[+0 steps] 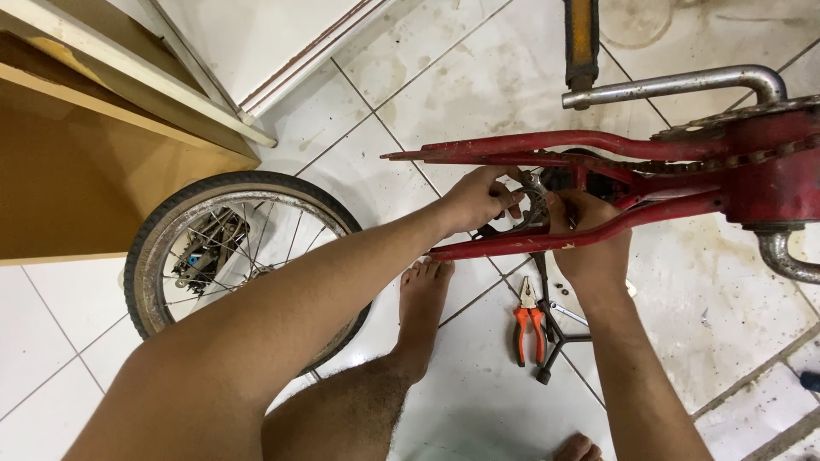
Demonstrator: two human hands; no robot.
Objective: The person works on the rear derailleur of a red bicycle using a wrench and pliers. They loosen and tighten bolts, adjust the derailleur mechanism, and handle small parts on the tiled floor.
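A red bicycle frame [547, 143] lies upside down across the tiled floor, its rear forks pointing left. My left hand [478, 198] reaches between the two red fork arms and grips a round metal part [531, 205] there. My right hand [589, 248] comes up from below and holds the same spot, its fingers behind the lower red stay [512, 246]. The chain [717, 160] runs along the frame toward the crank [683, 84] on the right. What the fingers pinch is partly hidden.
A detached wheel [171, 235] with tyre and spokes lies flat on the floor at left, beside a wooden cabinet [77, 162]. Orange-handled pliers [530, 329] and a dark cross wrench [555, 337] rest on the tiles below the frame. My bare foot [423, 307] stands between them.
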